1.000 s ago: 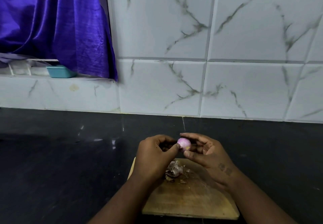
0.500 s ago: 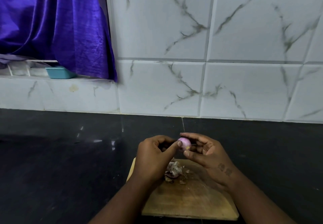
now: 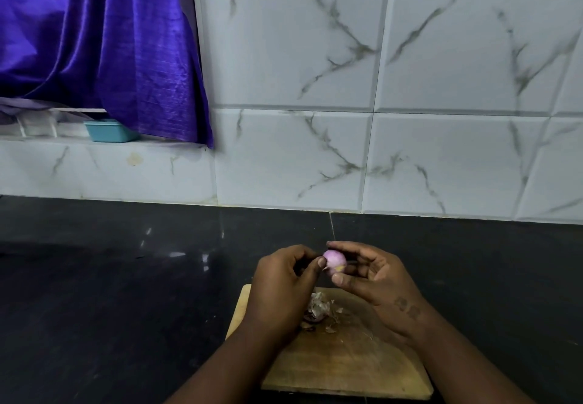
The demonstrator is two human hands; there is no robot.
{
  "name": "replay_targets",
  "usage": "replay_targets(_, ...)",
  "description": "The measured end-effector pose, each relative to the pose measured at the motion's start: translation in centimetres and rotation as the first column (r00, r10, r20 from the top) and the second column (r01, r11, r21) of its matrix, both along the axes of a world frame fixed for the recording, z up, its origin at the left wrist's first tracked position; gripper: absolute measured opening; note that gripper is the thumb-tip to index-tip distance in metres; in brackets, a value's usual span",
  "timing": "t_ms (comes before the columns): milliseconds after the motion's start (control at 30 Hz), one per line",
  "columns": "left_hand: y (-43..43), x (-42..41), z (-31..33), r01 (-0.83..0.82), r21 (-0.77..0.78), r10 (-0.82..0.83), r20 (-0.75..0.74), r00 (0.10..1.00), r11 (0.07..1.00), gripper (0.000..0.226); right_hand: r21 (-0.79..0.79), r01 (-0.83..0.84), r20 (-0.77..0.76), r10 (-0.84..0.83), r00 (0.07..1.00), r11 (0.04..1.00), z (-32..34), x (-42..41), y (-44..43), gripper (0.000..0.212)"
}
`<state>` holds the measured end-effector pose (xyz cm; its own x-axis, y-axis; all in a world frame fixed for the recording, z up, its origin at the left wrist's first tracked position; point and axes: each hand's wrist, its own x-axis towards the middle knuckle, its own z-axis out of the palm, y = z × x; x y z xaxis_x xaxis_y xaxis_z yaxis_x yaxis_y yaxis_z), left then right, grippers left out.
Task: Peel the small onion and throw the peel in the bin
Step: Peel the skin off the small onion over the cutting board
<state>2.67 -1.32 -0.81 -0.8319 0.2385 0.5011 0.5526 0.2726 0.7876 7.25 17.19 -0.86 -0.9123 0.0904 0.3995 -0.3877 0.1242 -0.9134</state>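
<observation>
A small pink-purple onion (image 3: 335,260) with smooth peeled flesh is held above the far end of a wooden cutting board (image 3: 344,359). My right hand (image 3: 375,280) pinches it between forefinger on top and thumb below. My left hand (image 3: 282,287) is curled beside it, its thumb tip touching the onion's left side. A small heap of dry papery peel (image 3: 318,309) lies on the board just under my hands, partly hidden by my left hand. No bin is in view.
The board lies on a dark countertop (image 3: 110,293) that runs back to a white marble-patterned tiled wall (image 3: 441,157). At the upper left a purple curtain (image 3: 94,40) hangs over a ledge holding a small teal container (image 3: 108,131).
The hands and onion stay in nearly the same place; the onion has turned a little between the fingers, showing more of its pink surface now.
</observation>
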Motion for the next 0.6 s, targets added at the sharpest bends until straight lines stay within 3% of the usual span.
replay_targets(233,0.07,0.34,0.21,-0.133,-0.152,0.095,-0.234,0.968,0.979,0.014,0.037,0.034,-0.036,-0.033,0.999,0.999,0.04,-0.02,-0.45,0.050)
replay_targets(333,0.16,0.33,0.31,-0.172,-0.164,0.126,-0.259,0.958,0.971,0.013,0.036,0.031,-0.047,-0.030,0.998,0.999,-0.11,-0.03,-0.55,0.051)
replay_targets(433,0.27,0.29,0.13,-0.162,-0.105,0.138,-0.201,0.970,0.981,0.011,0.021,0.018,-0.053,-0.017,0.998,1.000,-0.08,-0.15,-0.64,0.050)
replay_targets(600,0.54,-0.24,-0.26,-0.037,0.173,0.023,0.085,0.996,0.984,0.018,-0.074,-0.024,-0.023,0.022,0.999,0.997,-0.10,-0.20,-0.65,0.047)
